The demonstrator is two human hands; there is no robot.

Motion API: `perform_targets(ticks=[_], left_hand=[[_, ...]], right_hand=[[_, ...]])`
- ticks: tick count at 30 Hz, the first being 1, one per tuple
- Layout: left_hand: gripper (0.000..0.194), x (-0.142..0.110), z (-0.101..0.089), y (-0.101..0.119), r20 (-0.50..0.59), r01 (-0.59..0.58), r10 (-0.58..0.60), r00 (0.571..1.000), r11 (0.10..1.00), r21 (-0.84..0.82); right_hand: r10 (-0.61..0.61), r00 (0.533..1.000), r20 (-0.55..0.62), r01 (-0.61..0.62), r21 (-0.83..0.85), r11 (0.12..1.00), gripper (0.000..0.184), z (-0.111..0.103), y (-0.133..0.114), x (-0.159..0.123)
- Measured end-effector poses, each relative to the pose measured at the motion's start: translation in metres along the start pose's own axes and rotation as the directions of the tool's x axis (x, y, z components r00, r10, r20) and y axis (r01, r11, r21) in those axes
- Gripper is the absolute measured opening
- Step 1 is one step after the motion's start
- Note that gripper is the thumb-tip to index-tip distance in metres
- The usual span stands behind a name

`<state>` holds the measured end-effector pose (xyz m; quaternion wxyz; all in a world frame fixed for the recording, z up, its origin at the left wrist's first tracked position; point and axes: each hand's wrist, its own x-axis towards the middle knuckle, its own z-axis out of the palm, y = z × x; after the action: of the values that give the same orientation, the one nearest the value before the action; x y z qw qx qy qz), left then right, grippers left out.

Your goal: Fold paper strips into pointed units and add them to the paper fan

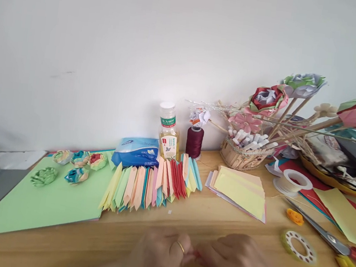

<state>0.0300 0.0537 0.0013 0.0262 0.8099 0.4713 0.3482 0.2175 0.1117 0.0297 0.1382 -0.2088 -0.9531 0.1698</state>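
My left hand [161, 253], with a ring on one finger, and my right hand [237, 260] meet low over the wooden table, fingers curled and pressed together. Both are slightly smeared by motion. A small reddish spot [197, 253] shows between the fingertips; I cannot make out what it is. Beyond the hands stands a row of folded paper strips [141, 185] in yellow, green, peach, blue and red. To its right lies a stack of paper slips [239, 191], a yellow one on top. Several folded paper flowers [43, 176] rest on green paper sheets [39, 207] at the left.
Right of my hands are a roll of tape [300, 247], scissors [324, 234], an orange coil [295, 216] and a white spool [292, 182]. Along the wall stand a tissue pack [137, 151], a bottle [169, 132], maroon thread [194, 142] and a basket [243, 158] with paper flowers leaning right.
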Motion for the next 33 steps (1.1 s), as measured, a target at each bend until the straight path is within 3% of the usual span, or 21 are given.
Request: perform_targets(ticks=[4,7,9,12,18,20,23,26,29,33], left_hand=[[0.040,0.005,-0.009,0.000,0.058,0.173,-0.164,0.985,0.955,-0.242],[0.029,0.011,-0.014,-0.002,0.188,0.360,-0.311,0.932,0.864,-0.352],[0.023,0.012,-0.015,-0.003,0.187,0.416,-0.372,0.909,0.831,-0.369],[0.027,0.012,-0.013,-0.005,0.083,0.380,-0.377,0.922,0.847,-0.372],[0.041,0.011,-0.014,-0.004,-0.102,0.122,-0.175,0.979,0.912,-0.391],[0.043,0.011,-0.017,-0.004,-0.041,0.158,-0.194,0.980,0.890,-0.427],[0.043,0.010,-0.024,-0.004,0.152,0.332,-0.299,0.942,0.773,-0.541],[0.043,0.008,-0.027,-0.007,0.202,0.420,-0.383,0.901,0.659,-0.624],[0.042,0.008,-0.025,-0.007,0.104,0.374,-0.382,0.918,0.748,-0.548],[0.035,0.012,-0.020,-0.008,-0.077,0.204,-0.250,0.965,0.902,-0.381]], right_hand=[[0.040,0.983,0.181,-0.059,0.104,0.993,0.039,-0.007,0.004,0.004],[0.083,0.981,0.175,-0.126,0.252,0.959,0.034,-0.006,0.008,0.007],[0.090,0.988,0.122,-0.124,0.312,0.942,0.032,-0.003,0.010,0.008],[0.094,0.992,0.082,-0.117,0.354,0.928,0.034,0.001,0.012,0.008],[0.062,0.994,0.091,-0.094,0.407,0.909,0.040,-0.004,0.009,0.010],[0.059,0.993,0.102,-0.098,0.430,0.898,0.040,-0.006,0.010,0.010],[0.098,0.990,0.104,-0.134,0.440,0.888,0.039,-0.005,0.015,0.009],[0.148,0.985,0.091,-0.173,0.440,0.881,0.040,-0.002,0.020,0.008],[0.168,0.982,0.080,-0.186,0.437,0.880,0.041,0.002,0.022,0.008],[0.143,0.986,0.087,-0.167,0.440,0.882,0.038,0.003,0.021,0.010]])
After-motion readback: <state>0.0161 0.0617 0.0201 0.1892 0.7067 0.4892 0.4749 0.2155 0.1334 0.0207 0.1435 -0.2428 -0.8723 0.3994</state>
